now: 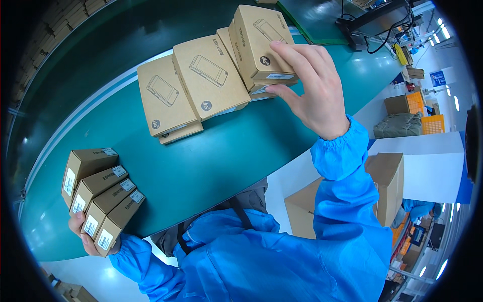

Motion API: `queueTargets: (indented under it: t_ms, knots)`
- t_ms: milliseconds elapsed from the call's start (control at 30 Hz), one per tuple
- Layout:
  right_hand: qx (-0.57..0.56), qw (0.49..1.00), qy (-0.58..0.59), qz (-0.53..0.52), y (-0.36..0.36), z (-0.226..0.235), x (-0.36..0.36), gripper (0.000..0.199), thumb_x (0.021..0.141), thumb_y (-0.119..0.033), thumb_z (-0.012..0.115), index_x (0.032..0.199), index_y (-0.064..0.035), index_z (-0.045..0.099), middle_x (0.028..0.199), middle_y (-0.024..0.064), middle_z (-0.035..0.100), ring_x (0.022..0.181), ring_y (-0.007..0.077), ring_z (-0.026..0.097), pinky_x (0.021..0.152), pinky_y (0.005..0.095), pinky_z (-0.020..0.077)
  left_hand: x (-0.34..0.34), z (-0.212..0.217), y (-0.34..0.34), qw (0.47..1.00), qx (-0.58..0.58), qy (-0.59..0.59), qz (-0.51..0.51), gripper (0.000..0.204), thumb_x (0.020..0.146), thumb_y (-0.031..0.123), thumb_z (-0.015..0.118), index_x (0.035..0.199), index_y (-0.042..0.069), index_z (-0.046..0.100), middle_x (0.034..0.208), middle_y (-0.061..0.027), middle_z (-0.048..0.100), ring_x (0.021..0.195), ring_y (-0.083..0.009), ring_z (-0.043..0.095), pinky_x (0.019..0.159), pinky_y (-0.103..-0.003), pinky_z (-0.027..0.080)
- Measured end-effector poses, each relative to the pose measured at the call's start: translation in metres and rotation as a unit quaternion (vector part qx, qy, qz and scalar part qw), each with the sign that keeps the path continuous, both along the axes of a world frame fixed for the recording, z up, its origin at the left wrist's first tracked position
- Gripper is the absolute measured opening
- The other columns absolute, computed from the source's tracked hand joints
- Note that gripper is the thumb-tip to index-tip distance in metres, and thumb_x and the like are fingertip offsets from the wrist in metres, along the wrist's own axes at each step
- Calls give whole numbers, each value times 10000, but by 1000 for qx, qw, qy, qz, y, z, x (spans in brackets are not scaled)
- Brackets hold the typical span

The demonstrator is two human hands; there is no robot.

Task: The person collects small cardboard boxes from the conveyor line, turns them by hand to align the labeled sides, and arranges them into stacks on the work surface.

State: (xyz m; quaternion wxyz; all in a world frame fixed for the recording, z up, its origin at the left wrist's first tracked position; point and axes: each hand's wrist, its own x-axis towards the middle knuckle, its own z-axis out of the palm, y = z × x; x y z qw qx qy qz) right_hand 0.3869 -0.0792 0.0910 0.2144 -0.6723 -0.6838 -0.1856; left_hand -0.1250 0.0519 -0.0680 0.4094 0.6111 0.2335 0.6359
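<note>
My right hand (311,85) grips the near edge of the top brown cardboard box (261,40) on a small stack at the far side of the green conveyor belt (201,166). Beside that stack lie two more flat brown boxes, one in the middle (209,75) and one to its left (163,98), each printed with a phone outline and overlapping its neighbour. My left hand (83,234) holds a fanned row of several narrow brown boxes (100,194) with white labels, resting on the belt's near edge. Both arms wear blue sleeves.
A large open cardboard carton (387,176) stands on the floor to my right beside a white board (432,166). Orange crates and brown cartons (412,103) sit further right. A black frame with cables (372,20) stands at the belt's far end.
</note>
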Motion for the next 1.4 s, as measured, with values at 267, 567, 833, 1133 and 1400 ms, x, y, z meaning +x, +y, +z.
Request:
queueTargets:
  t_ms: [267,567,833,1133,1400]
  knots:
    - [22,999,40,0,-6,-11,7,768,618,-104,892,1322,-108,585,1278,87,611,1158,337,558,992,425,479,-7,-3,-3,998,-21,-47,37,464,947,385,435,1253,52,537,1319,-266,474,1195,-359,551,986,-468,490]
    - [97,978,183,17,-2,-44,18,671,648,-139,892,1259,-89,621,1366,60,617,1308,355,507,1073,436,452,2,-14,11,991,85,45,90,415,979,325,431,1248,21,513,1305,-191,535,1196,-308,562,969,-452,505]
    - [147,967,200,59,0,-53,27,628,621,-154,896,1202,-91,664,1308,65,657,1255,355,547,1068,437,456,79,-27,2,998,-23,-43,-43,389,940,340,478,1185,43,537,1325,-223,528,1176,-337,570,943,-478,517]
    - [105,989,105,-20,-2,-52,22,664,666,-165,896,1267,-68,630,1372,119,605,1306,357,516,1105,429,413,133,-56,-12,965,-148,-150,-156,361,897,356,532,1115,69,565,1348,-260,520,1155,-369,579,913,-507,531]
    - [164,965,198,56,-41,-45,-51,646,806,-232,784,1379,-101,518,1356,265,550,1240,441,534,1025,522,450,73,50,-28,972,-149,-159,-89,339,859,371,579,1052,92,589,1369,-292,512,1136,-397,587,887,-533,544]
